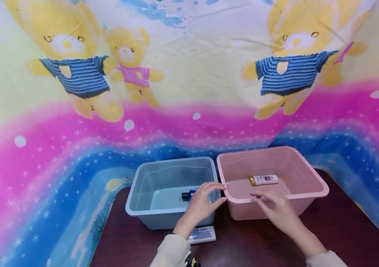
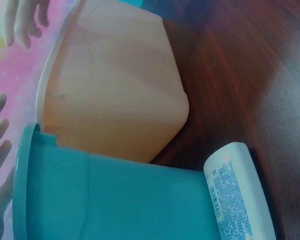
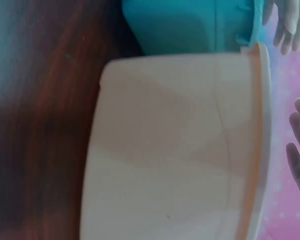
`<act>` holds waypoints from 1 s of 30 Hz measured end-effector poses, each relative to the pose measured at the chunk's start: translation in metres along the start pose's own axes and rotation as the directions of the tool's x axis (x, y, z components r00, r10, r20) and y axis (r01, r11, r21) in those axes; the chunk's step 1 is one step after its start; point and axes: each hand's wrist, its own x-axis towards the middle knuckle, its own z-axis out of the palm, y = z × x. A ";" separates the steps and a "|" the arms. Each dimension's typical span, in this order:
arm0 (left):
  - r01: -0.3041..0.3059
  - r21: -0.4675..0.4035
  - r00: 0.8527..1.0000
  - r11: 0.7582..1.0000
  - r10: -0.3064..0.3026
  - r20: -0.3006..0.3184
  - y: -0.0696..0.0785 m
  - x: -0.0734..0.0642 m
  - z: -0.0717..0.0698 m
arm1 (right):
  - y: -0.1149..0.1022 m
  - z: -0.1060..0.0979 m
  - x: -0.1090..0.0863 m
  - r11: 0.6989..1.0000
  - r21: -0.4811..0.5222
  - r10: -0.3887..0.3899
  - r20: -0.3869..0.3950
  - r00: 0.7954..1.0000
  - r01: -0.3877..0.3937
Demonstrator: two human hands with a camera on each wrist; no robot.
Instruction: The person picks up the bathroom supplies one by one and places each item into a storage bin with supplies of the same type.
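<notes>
My left hand (image 1: 203, 200) hovers over the front right corner of the blue-grey tub (image 1: 172, 211), fingers extended toward the pink tub, with nothing in its grasp. Partly hidden behind that hand, a dark blue bottle (image 1: 191, 194) with a black cap lies inside the blue-grey tub. My right hand (image 1: 277, 209) is above the front rim of the pink tub (image 1: 243, 200), its fingers loosely bent and holding nothing. On the pink tub's floor lies a white tube (image 1: 266, 179) with a gold cap.
A white container (image 2: 235, 195) with a printed label and barcode lies on the dark wooden table (image 1: 243, 244), against the front of the blue-grey tub. The tubs stand side by side. Behind them hangs a bear-patterned cloth (image 1: 189, 92).
</notes>
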 end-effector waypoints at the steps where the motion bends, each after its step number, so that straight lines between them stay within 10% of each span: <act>1: 0.005 0.002 1.000 1.000 -0.005 0.000 0.000 -0.001 -0.001 | -0.002 0.003 -0.003 1.000 0.006 0.007 0.003 1.000 -0.007; 30: 0.012 0.045 1.000 0.999 -0.013 0.021 -0.013 -0.019 -0.025 | -0.011 0.060 -0.047 0.996 0.047 0.076 0.092 0.993 -0.081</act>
